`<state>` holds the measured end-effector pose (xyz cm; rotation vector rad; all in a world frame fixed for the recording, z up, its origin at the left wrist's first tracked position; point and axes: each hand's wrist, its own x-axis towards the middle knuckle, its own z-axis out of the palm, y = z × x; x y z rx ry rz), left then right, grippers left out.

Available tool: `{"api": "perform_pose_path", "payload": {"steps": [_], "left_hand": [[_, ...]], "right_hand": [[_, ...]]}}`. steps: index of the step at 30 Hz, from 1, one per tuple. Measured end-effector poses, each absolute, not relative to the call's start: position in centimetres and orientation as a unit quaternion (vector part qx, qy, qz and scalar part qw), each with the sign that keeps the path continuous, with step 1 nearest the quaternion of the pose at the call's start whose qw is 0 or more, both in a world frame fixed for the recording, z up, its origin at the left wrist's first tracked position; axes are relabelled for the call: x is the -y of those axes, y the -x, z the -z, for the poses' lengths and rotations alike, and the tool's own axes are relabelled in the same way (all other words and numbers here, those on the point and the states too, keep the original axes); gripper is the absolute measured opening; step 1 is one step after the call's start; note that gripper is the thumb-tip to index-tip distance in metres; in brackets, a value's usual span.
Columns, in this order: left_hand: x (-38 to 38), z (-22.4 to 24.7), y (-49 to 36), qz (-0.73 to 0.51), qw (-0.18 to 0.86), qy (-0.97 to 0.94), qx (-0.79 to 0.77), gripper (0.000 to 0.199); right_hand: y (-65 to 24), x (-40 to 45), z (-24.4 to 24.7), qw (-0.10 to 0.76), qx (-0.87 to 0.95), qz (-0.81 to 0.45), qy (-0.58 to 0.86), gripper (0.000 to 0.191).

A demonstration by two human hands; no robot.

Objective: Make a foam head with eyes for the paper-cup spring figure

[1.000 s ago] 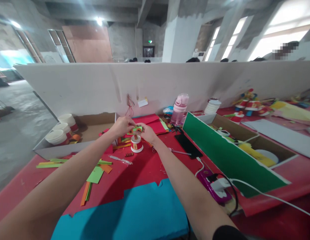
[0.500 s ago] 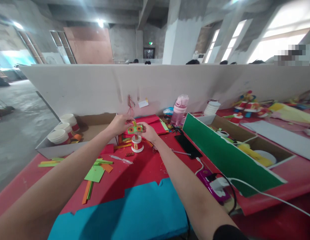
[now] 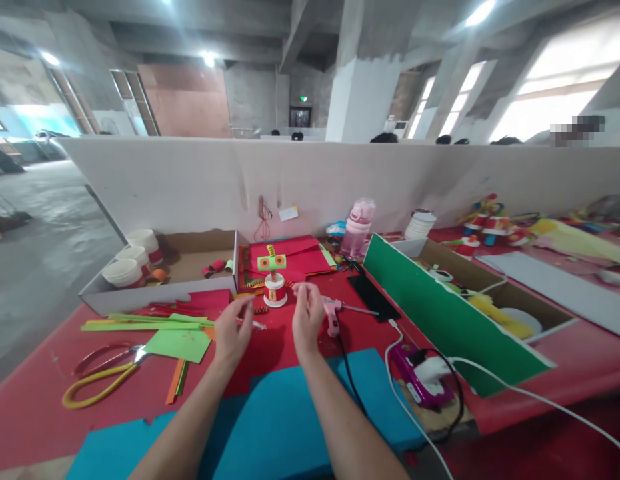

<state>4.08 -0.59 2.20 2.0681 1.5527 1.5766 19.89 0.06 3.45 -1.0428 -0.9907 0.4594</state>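
A small figure (image 3: 272, 263) stands upright on the red table, just beyond my hands. Its head is a green paper roll with two orange ring eyes and a yellow coiled strip on top. Its body is a red and white paper cup (image 3: 275, 291). My left hand (image 3: 232, 328) is raised in front of it to the left, fingers loosely bent and thumb apart, with nothing visible in them. To the right, my right hand (image 3: 308, 315) is likewise loosely bent and bare, near a pink glue gun (image 3: 333, 316). A dark coiled paper strip (image 3: 261, 310) lies between the hands.
Scissors (image 3: 136, 355), green paper (image 3: 183, 345) and paper strips lie at left. Behind them is a box (image 3: 155, 291) with white cups. A phone (image 3: 375, 298), green-sided box (image 3: 440, 313) and purple power strip (image 3: 421, 377) with cables are at right. Blue sheeting (image 3: 270, 413) covers the front.
Both hands have let go of the figure's head and drawn back toward me, apart from each other. The figure now stands free. Scissors and glue gun have come into sight.
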Motion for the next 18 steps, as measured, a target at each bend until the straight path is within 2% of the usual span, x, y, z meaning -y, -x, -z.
{"api": "perform_pose_path", "payload": {"steps": [3, 8, 18], "left_hand": [[0.9, 0.2, -4.0, -0.466, 0.018, -0.753, -0.464, 0.024], [-0.2, 0.2, -3.7, -0.424, -0.026, -0.785, -0.450, 0.026], [-0.8, 0.3, -4.0, -0.413, -0.063, -0.802, -0.426, 0.026]], "right_hand": [[-18.9, 1.6, -1.8, 0.680, 0.496, -0.209, 0.497, 0.029], [-18.9, 1.1, -0.6, 0.627, 0.589, -0.172, 0.480, 0.027], [-18.5, 0.5, 0.2, 0.624, 0.610, -0.140, 0.468, 0.025]]}}
